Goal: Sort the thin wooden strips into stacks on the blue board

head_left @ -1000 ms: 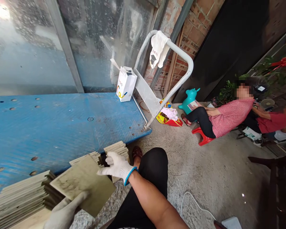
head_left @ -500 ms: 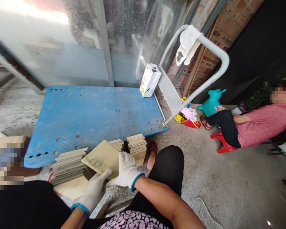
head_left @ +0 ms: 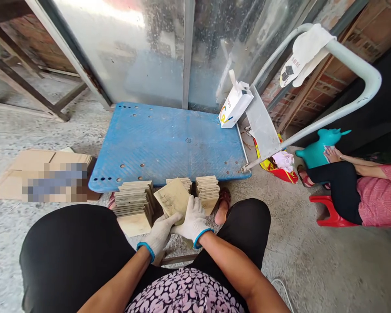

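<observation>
A square, pale yellow tile [head_left: 173,195] with dark smudges is held tilted in front of my knees. My left hand [head_left: 160,234], in a white knit glove with a blue cuff, grips its near corner with the thumb on top. Gloved the same way, my right hand [head_left: 193,221] is closed on the tile's right edge. To the left stands a row of similar tiles [head_left: 133,201], set on edge close together. Two smaller groups are beyond and to the right: one stack [head_left: 207,191] beside my foot, and another [head_left: 186,182] partly hidden behind the held tile.
A blue platform cart [head_left: 169,143] lies just ahead, with a paper bag [head_left: 235,106] on it and a glove [head_left: 308,54] over its handle [head_left: 368,82]. Flattened cardboard [head_left: 48,167] is at left. A seated person [head_left: 355,182] is at right, on a red stool [head_left: 329,213].
My view has swung left, so the cart and seated person sit farther right in the picture. Both hands still hold the tile, at much the same place before the stacks.
</observation>
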Demonstrator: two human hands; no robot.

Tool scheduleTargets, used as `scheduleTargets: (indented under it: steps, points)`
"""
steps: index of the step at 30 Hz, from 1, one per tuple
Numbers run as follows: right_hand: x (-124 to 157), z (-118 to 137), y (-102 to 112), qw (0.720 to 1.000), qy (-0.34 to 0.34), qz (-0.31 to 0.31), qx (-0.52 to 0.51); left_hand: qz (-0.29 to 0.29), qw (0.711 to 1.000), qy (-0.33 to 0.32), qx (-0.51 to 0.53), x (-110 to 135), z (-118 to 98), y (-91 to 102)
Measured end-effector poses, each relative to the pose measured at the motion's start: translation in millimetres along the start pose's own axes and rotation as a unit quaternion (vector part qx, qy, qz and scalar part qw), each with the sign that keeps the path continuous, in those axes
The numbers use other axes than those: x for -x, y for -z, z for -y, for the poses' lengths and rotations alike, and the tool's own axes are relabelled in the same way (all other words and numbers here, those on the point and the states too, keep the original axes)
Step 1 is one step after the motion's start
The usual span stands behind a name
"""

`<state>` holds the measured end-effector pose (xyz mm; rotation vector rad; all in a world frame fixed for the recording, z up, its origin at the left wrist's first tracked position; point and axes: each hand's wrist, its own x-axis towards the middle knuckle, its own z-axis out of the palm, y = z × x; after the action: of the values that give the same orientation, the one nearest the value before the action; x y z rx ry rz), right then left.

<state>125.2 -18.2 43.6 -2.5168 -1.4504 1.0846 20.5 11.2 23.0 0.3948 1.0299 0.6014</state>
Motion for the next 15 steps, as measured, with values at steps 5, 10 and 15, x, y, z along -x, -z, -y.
scheduleTargets:
  steps: [5, 10, 15]
  points:
    - [-0.7, -2.4, 2.3, 1.0, -0.015, 0.004, -0.021, -0.007, 1.0, 0.0, 0.01, -3.5, 1.1, 1.7]
    - [1.6, -1.9, 0.1, 0.999, -0.018, 0.001, -0.04, -0.002, 1.0, 0.008, -0.013, -5.3, 1.5, 2.0]
    - [-0.3, -0.9, 5.7, 0.997, -0.039, -0.004, -0.072, 0.036, 0.999, 0.003, -0.03, -1.1, -7.1, -4.0]
